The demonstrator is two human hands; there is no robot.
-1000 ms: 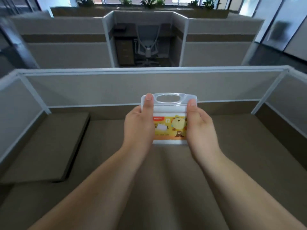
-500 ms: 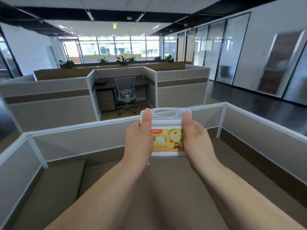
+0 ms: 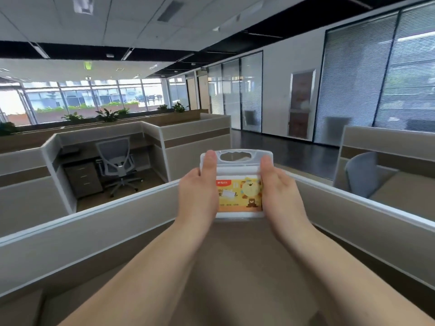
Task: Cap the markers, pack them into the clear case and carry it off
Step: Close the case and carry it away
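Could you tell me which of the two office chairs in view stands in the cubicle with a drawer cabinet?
The grey mesh-back swivel chair at left, beside the drawer cabinet; the other chair is solid-backed.

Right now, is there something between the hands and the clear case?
No. The left hand and right hand already grip the clear case by its two sides, held up in front of the partition wall.

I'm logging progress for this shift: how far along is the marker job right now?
Packing looks done: the clear case appears closed, handle cutout up, and no loose markers or caps show; its contents are hidden behind the yellow label. In hand: the left hand and right hand hold its two sides, lifted above the desk near the partition. Left: carrying it off.
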